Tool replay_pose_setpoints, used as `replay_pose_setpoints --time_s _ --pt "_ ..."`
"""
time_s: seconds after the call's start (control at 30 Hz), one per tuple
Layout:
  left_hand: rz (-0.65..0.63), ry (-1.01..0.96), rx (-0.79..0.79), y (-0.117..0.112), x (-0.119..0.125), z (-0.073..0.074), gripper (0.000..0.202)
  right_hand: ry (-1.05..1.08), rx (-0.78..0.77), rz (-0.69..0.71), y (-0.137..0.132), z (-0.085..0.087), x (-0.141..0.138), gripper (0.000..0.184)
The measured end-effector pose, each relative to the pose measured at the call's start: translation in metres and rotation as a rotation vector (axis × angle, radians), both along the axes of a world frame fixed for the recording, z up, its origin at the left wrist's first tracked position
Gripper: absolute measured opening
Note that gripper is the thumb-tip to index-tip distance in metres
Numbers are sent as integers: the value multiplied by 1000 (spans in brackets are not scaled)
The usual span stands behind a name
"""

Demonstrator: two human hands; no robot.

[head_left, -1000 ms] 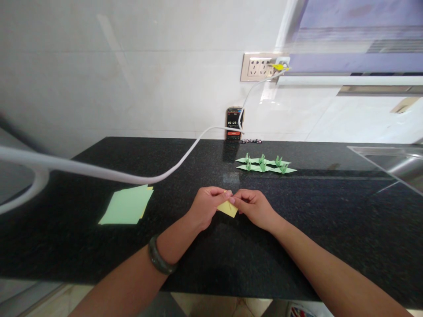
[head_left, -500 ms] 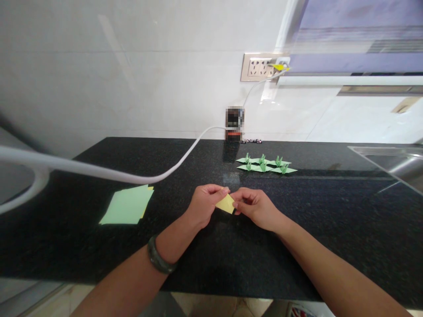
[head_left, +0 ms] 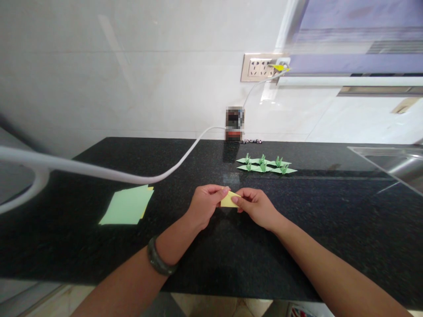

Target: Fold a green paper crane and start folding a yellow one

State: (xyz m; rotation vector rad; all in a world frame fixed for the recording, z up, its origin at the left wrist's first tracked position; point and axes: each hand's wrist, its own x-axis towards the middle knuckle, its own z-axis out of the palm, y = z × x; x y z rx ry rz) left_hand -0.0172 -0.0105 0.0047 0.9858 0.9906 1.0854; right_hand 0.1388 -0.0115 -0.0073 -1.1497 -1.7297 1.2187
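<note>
A small folded piece of yellow paper (head_left: 229, 200) is pinched between both hands just above the black stone counter (head_left: 297, 229). My left hand (head_left: 205, 204) grips its left edge with thumb and fingers closed. My right hand (head_left: 256, 206) pinches its right edge the same way. A dark bracelet (head_left: 157, 257) sits on my left wrist. Behind the hands, several folded green paper cranes (head_left: 264, 164) lie in two short rows on the counter.
A stack of green and yellow paper squares (head_left: 127, 205) lies at the left. A white cable (head_left: 132, 176) runs across the counter up to a wall socket (head_left: 261, 67). A phone (head_left: 234, 123) leans on the wall. A steel sink (head_left: 396, 165) is at right.
The yellow paper has been turned and raised slightly between the fingers; its lower corner, which pointed down toward me, now lies flatter and level with the fingertips. The hands stayed in place.
</note>
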Motion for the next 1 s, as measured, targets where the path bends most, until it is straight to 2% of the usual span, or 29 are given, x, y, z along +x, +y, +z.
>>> replay_pose_setpoints --time_s 0.2,0.37,0.63,0.8,0.93,1.0 --pt "-8 124 4 0 0 2 26 117 -28 -115 3 -1 2 27" --pt "-67 166 -7 -2 1 0 27 36 42 -64 1 4 4 24" --pt "0 259 119 0 -2 -1 22 70 -46 -32 1 2 1 28" --pt "-63 240 58 -1 -2 -1 22 -28 66 -23 2 2 6 29" --pt "-214 266 -27 -1 -2 -3 21 -243 243 29 2 6 8 26" --pt "-233 265 -48 0 -3 -4 19 -312 342 22 2 7 8 24"
